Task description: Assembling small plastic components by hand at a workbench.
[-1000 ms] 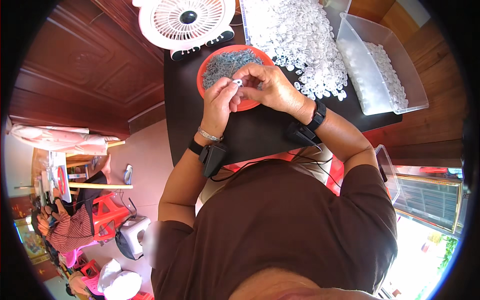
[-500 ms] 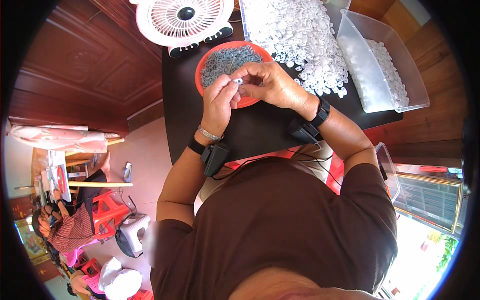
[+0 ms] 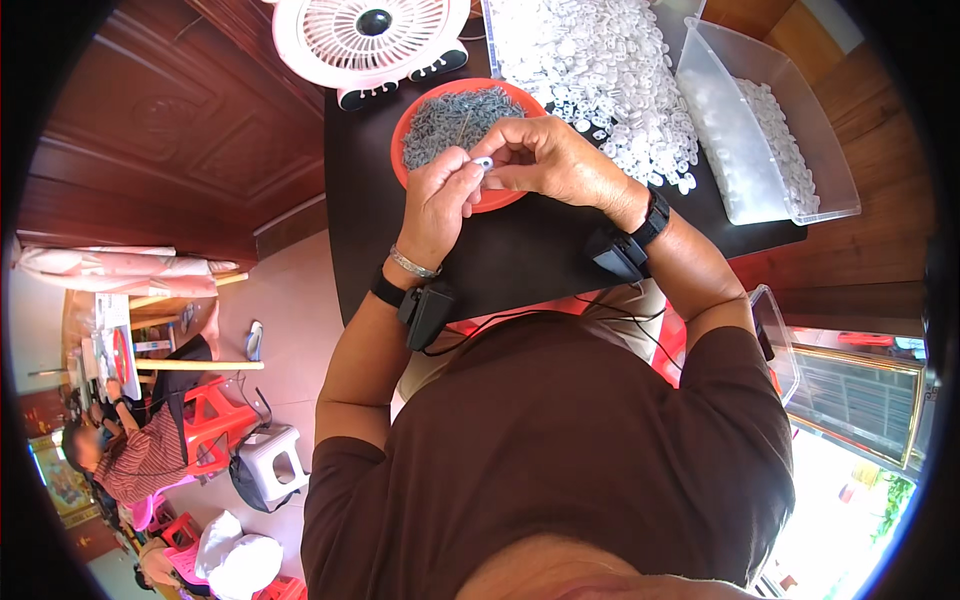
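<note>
Over the near side of a red bowl [image 3: 402,172], both my hands meet at a small white plastic piece [image 3: 484,163] with a dark hole in it. My left hand [image 3: 437,200] is closed, thumb and fingertips pinching the piece from the left. From the right, my right hand [image 3: 565,165] has its thumb and forefinger curled to the same piece; whether anything else sits between those fingertips is hidden. Many small grey screw-like parts [image 3: 440,125] fill the bowl. A thin upright sliver shows above them.
Loose white pieces [image 3: 610,75] lie heaped at the table's far side. To their right a clear plastic bin [image 3: 755,190] holds more. A pink-and-white fan [image 3: 345,55] stands behind the bowl on the black table [image 3: 490,265]. Far left, another person [image 3: 150,455] sits at work.
My right hand has shifted slightly up and to the right. The white piece has moved a little to the right between my fingertips.
</note>
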